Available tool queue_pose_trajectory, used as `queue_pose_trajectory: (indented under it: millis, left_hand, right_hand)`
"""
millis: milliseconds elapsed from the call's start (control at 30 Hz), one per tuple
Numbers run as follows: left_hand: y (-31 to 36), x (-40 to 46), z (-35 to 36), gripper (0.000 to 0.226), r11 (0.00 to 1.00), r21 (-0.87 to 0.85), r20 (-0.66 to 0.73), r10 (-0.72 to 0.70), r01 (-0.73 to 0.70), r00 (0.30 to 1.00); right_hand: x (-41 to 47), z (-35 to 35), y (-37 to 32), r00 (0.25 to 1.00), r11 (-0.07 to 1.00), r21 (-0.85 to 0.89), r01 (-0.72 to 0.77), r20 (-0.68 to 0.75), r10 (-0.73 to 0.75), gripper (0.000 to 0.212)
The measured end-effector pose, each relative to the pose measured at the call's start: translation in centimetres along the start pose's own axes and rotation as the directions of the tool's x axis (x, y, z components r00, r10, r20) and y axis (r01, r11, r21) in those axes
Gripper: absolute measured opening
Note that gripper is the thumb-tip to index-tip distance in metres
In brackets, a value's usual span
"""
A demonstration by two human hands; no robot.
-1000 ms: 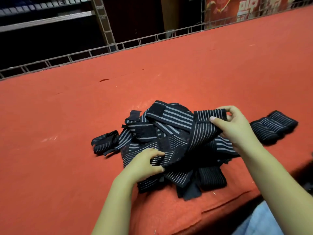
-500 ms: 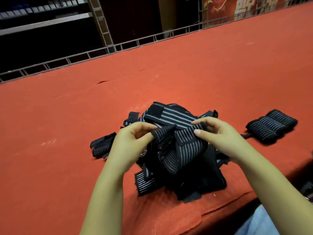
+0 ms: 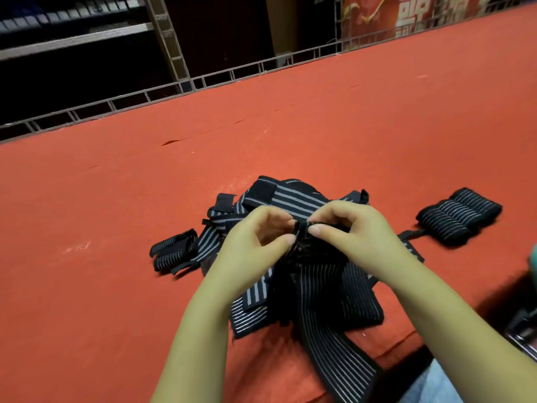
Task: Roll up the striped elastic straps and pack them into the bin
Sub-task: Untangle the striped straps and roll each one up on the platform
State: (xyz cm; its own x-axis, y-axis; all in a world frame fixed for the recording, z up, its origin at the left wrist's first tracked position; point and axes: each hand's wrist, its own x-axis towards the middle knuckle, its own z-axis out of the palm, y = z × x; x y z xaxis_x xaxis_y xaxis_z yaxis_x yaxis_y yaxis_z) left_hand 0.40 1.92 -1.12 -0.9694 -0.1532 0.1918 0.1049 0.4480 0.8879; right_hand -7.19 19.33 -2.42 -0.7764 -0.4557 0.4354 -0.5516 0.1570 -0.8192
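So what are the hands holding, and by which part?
Both the left hand and right hand pinch one strap at its top end.

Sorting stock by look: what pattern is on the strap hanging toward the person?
Black strap with thin grey lengthwise stripes, seen in the head view.

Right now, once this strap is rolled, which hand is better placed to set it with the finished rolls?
Probably the right hand: both hands pinch the strap end, but the finished rolls lie on its side.

The left hand (image 3: 250,245) and right hand (image 3: 348,231) have been brought together; one strap's (image 3: 319,301) end is now pinched, its tail draped over the table's near edge.
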Motion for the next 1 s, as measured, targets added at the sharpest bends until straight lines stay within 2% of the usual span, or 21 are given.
queue_pose_trajectory:
  millis: [100,167,233,300,367,433,500,567,667,733,800,900,1000]
  left_hand:
    - [-2.4,-0.8,-0.2,0.035,0.987,0.160,0.095,-0.046,0.030,0.994]
    - [-3.6,-1.0,0.5,0.027,0.968,0.245,0.070,-0.069,0.050,0.995]
    - [-4.1,-0.8,1.4,0.015,0.977,0.190,-0.038,-0.096,0.101,0.995]
    - [-4.1,-0.4,1.7,0.013,0.990,0.053,-0.120,-0.121,0.128,0.985]
    - [-4.0,0.0,1.5,0.018,0.994,-0.040,-0.162,-0.110,0.105,0.981]
    - [-3.6,0.3,1.2,0.023,0.996,-0.032,-0.164,-0.086,0.081,0.983]
    - [-3.2,0.5,1.1,0.024,0.998,0.013,-0.153,-0.057,0.060,0.987]
    - [-3.0,0.9,1.2,0.024,0.999,0.035,-0.146,-0.033,0.039,0.989]
    - [-2.3,1.2,1.3,0.022,0.999,0.045,-0.121,-0.010,0.016,0.993]
    - [-1.7,1.1,1.0,0.020,0.999,0.047,-0.116,0.002,0.004,0.993]
    - [-1.4,1.1,0.8,0.018,0.999,0.047,-0.113,0.005,0.001,0.994]
    - [-1.2,0.9,0.5,0.015,0.999,0.034,-0.095,-0.017,0.020,0.995]
    - [-1.4,0.8,0.3,0.013,0.998,-0.037,-0.130,-0.060,0.056,0.990]
  right_hand:
    - [0.0,-0.4,1.0,0.992,0.973,0.216,-0.081,-0.073,0.099,0.020]
    - [0.0,-0.7,1.7,0.972,0.916,0.375,-0.141,-0.124,0.200,0.017]
    - [0.0,-0.7,2.2,0.957,0.885,0.430,-0.181,-0.130,0.259,0.016]
    - [-0.2,-0.8,2.8,0.941,0.874,0.442,-0.203,-0.157,0.299,0.016]
    - [-0.4,-1.1,3.5,0.911,0.883,0.408,-0.231,-0.227,0.343,0.016]
    - [-0.6,-1.4,4.0,0.889,0.918,0.300,-0.258,-0.297,0.347,0.016]
    - [-0.7,-1.5,3.9,0.904,0.955,0.174,-0.241,-0.318,0.286,0.015]
    - [-0.7,-1.1,3.1,0.954,0.990,0.012,-0.141,-0.266,0.139,0.018]
    - [-0.2,-0.2,2.2,0.992,0.977,-0.197,0.085,-0.074,-0.101,0.032]
    - [0.2,0.3,2.2,0.989,0.948,-0.282,0.146,0.047,-0.138,0.038]
    - [0.4,0.6,2.4,0.988,0.941,-0.304,0.148,0.094,-0.125,0.037]
    - [0.5,0.8,2.1,0.991,0.959,-0.263,0.108,0.100,-0.084,0.021]
    - [0.5,0.2,2.3,0.996,0.983,-0.176,0.057,-0.058,-0.068,0.020]
